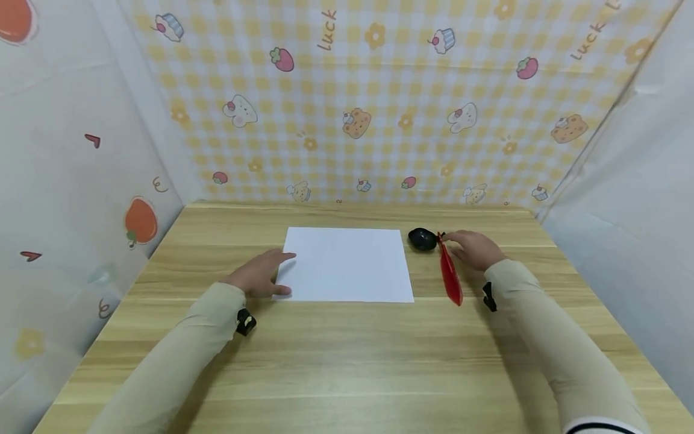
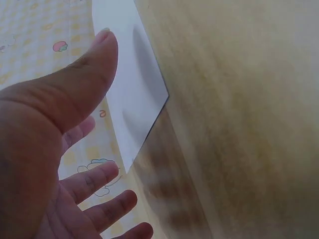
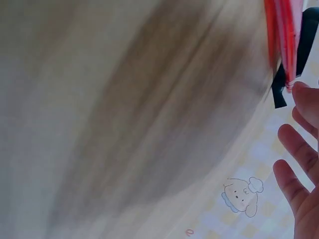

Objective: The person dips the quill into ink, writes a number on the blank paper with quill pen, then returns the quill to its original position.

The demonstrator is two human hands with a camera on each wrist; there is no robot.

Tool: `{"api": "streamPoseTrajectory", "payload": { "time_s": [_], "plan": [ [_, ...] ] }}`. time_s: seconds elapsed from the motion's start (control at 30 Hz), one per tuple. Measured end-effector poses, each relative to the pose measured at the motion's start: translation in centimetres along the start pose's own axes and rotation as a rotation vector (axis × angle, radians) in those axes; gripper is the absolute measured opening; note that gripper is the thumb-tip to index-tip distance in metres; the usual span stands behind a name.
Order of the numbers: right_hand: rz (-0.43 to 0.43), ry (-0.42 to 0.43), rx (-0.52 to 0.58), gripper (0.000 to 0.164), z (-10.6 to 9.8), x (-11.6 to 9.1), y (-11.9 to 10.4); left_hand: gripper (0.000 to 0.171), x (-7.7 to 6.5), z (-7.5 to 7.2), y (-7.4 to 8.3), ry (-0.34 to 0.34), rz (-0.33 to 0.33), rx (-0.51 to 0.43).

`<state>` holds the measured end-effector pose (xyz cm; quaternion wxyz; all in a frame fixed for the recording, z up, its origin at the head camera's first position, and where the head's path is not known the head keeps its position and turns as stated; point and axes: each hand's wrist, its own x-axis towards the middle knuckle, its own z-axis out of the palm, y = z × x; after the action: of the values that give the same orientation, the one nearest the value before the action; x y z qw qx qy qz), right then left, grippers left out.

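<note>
My left hand [image 1: 261, 275] is at the left edge of a white sheet of paper [image 1: 347, 265]. Its thumb and index finger are spread apart over that edge, and the left wrist view shows the other fingers loosely extended. On the right, my right hand [image 1: 473, 249] reaches to a shiny black oval object [image 1: 422, 239] with a long red strip [image 1: 452, 278] attached at one end. An extended fingertip lies right at the joint of black and red. In the right wrist view a fingertip overlaps the narrow end of the red strip [image 3: 285, 40], beside a flat black piece [image 3: 306, 45].
Everything lies on a wood-grain table [image 1: 347, 361]. Behind it rises a yellow checked wall covering [image 1: 325, 84] with cartoon prints. Pale cloth walls [image 1: 623, 181] stand on both sides. A small black device [image 1: 246, 322] is strapped at each wrist.
</note>
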<state>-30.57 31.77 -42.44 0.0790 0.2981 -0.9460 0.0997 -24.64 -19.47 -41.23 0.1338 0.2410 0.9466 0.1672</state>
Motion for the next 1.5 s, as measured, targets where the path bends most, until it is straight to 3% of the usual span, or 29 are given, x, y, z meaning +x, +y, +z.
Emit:
{"api": "streamPoseTrajectory", "payload": {
  "time_s": [0.33, 0.9, 1.2, 1.5],
  "plan": [
    [-0.032, -0.024, -0.07, 0.029, 0.9, 0.6, 0.8, 0.084, 1.0, 0.1, -0.1, -0.06, -0.035, 0.015],
    [-0.007, -0.084, -0.033, 0.026, 0.3, 1.2, 0.0, 0.077, 1.6, 0.0, -0.5, -0.099, -0.039, 0.031],
    [0.01, -0.103, -0.015, 0.026, 1.2, 1.2, 0.4, 0.074, 1.4, 0.2, -0.2, -0.118, -0.08, 0.036],
    [0.034, -0.107, -0.013, 0.022, 1.0, 1.0, 0.3, 0.073, 1.4, 0.0, 0.0, -0.095, -0.089, 0.037]
  ]
}}
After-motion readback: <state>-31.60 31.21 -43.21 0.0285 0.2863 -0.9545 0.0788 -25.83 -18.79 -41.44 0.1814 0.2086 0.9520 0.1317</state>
